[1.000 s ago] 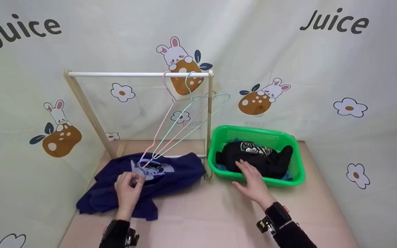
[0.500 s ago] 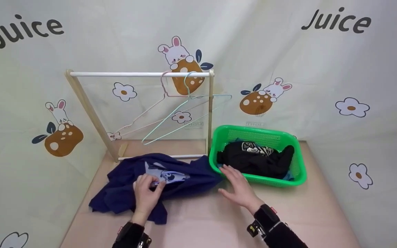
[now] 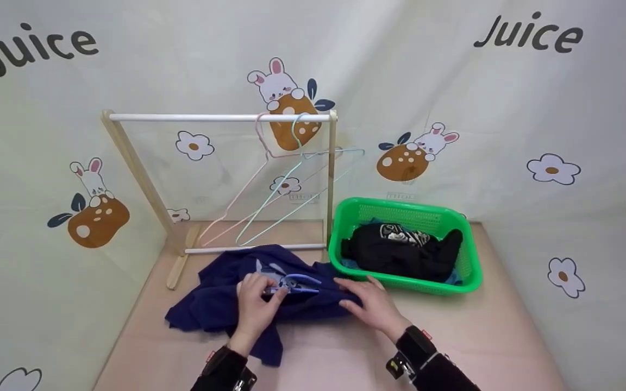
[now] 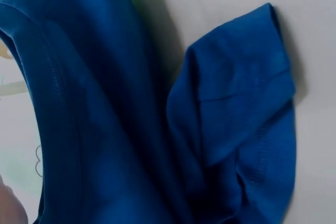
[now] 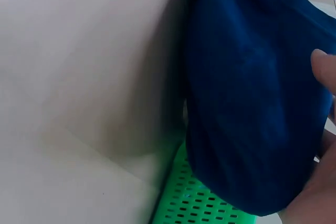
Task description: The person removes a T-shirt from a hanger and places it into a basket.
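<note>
My left hand [image 3: 258, 304] pinches a lavender-blue clothes hanger [image 3: 306, 279] at the middle of a navy T-shirt [image 3: 210, 304] with a grey cartoon print. The shirt hangs low in front of the rack, one sleeve drooping toward me. At the shirt's right end is my right hand [image 3: 377, 307], fingers and thumb spread on either side of the cloth. In the right wrist view the thumb [image 5: 324, 69] lies against the shirt [image 5: 252, 87]. The left wrist view shows the collar and a sleeve [image 4: 247, 87] close up.
Behind the shirt stands a wood-sided rack with a white rail [image 3: 182, 117]. A pink hanger [image 3: 245, 191] and a teal hanger [image 3: 275, 195] hang from it. Beside the right hand is a green basket [image 3: 473, 266] holding a black garment [image 3: 400, 258] over blue cloth.
The left hand has carried the hanger and shirt rightward and toward me. My right hand has come down from over the basket to the shirt's end. The pink and teal hangers have swung.
</note>
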The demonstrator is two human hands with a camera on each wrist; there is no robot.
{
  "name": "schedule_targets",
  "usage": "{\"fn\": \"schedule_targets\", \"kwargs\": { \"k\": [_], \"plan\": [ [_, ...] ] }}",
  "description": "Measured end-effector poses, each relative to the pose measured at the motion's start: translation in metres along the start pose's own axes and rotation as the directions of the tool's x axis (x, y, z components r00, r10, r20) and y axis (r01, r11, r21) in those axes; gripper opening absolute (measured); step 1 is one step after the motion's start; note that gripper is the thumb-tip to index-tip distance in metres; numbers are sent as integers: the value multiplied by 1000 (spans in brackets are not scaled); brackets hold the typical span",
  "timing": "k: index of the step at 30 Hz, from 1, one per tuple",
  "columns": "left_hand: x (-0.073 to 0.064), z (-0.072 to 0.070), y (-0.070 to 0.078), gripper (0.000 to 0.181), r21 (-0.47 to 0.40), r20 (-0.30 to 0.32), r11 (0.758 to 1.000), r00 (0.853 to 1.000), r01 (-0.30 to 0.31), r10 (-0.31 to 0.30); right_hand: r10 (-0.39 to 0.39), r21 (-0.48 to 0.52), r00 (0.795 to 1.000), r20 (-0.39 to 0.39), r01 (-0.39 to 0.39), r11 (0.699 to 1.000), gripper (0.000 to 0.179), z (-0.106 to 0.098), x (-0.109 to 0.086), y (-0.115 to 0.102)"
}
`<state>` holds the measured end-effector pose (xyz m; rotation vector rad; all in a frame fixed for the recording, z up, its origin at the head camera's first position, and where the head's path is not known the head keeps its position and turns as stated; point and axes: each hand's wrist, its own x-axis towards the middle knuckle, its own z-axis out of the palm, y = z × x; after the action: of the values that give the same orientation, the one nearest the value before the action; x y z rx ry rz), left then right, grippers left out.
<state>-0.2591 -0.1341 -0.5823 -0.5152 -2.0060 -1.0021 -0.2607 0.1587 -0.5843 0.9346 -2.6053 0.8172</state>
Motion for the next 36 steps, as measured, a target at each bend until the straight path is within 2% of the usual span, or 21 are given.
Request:
{"fn": "schedule_targets", "kwargs": {
  "k": [3,6,9,11,16,19,25,28,36],
  "plan": [
    [2,0,0,26,-2,15,1000,1000,-8,8,-13,-20,1000,10,13,1000,29,-1,-1,4],
    [5,-1,0,28,12,22,1000,1000,-8,8,-30,-36,999,-15,29,999,19,-2,-2,8],
    [9,-4,0,34,37,14,999,1000,-3,3,-3,-39,999,-53,1,999,17,-8,-2,10],
    [12,-9,0,34,40,16,999,1000,20,-21,31,-34,996,-89,-34,999,16,-14,-2,11],
    [22,-22,0,24,52,-5,997,998,58,-58,77,-17,977,-200,-82,997,13,-26,-2,17],
    [29,-29,2,18,55,-24,997,998,61,-59,72,4,962,-265,-73,997,12,-31,-2,22],
    [41,-37,11,17,38,-78,997,995,66,-63,61,33,930,-363,-53,998,15,-43,-4,28],
    [46,-40,17,18,0,-102,998,992,68,-67,79,36,918,-388,-71,997,15,-47,-6,31],
    [58,-45,25,18,-38,-85,999,996,23,-27,121,32,909,-399,-118,992,11,-54,-8,37]
  ]
}}
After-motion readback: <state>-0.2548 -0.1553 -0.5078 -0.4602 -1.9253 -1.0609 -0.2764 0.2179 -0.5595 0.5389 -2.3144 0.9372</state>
